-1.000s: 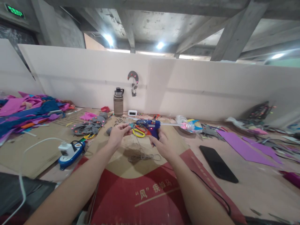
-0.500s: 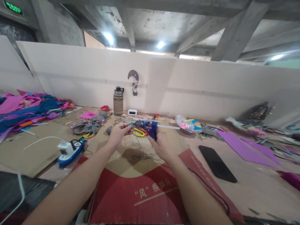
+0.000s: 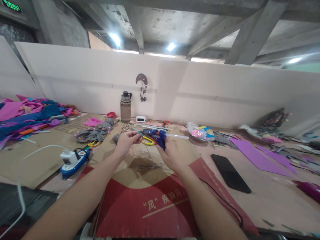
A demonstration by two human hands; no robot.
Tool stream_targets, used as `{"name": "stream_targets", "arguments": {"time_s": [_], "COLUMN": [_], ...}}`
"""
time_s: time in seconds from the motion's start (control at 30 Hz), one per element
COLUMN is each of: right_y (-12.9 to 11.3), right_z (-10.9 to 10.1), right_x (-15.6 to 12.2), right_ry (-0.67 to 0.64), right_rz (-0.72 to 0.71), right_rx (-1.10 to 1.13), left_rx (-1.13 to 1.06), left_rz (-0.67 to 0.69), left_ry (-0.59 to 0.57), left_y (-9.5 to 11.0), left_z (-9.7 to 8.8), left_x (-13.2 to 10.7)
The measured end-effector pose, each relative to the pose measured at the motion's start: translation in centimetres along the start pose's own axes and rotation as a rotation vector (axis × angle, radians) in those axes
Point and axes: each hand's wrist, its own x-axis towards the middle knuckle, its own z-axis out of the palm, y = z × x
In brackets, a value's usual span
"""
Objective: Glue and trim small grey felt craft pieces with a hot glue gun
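My right hand [image 3: 170, 153] is wrapped round the handle of a blue hot glue gun [image 3: 161, 137], held level with its nozzle pointing left. A pale glue stick [image 3: 178, 136] sticks out of its back end. At the nozzle, my left hand [image 3: 128, 141] pinches a grey string [image 3: 148, 150] at the fingertips; any small piece there is too tiny to make out. The string hangs down to a loose tangle [image 3: 147, 166] on the cardboard. Yellow-handled scissors [image 3: 148, 141] show just behind the hands, partly hidden.
Red-and-tan cardboard [image 3: 140, 206] lies under my arms. Left are a power strip [image 3: 75, 163], grey felt pieces [image 3: 93, 133] and a pile of coloured felt [image 3: 32, 113]. A bottle [image 3: 125, 108] stands behind. Right are a phone [image 3: 230, 173], purple sheets [image 3: 257, 156] and a bowl [image 3: 200, 138].
The view has shifted slightly. Both hands stay almost in place, with the glue gun's nozzle still at the left fingertips.
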Motion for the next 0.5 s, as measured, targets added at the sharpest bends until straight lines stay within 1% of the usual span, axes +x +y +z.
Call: {"name": "stream_targets", "arguments": {"time_s": [0.5], "right_y": [-0.35], "right_z": [-0.2], "right_x": [-0.02], "right_ry": [-0.001], "right_rz": [-0.026], "right_rx": [-0.012], "left_rx": [0.033], "left_rz": [0.013], "left_ry": [-0.013], "left_y": [-0.02], "left_z": [-0.04], "left_x": [0.04]}}
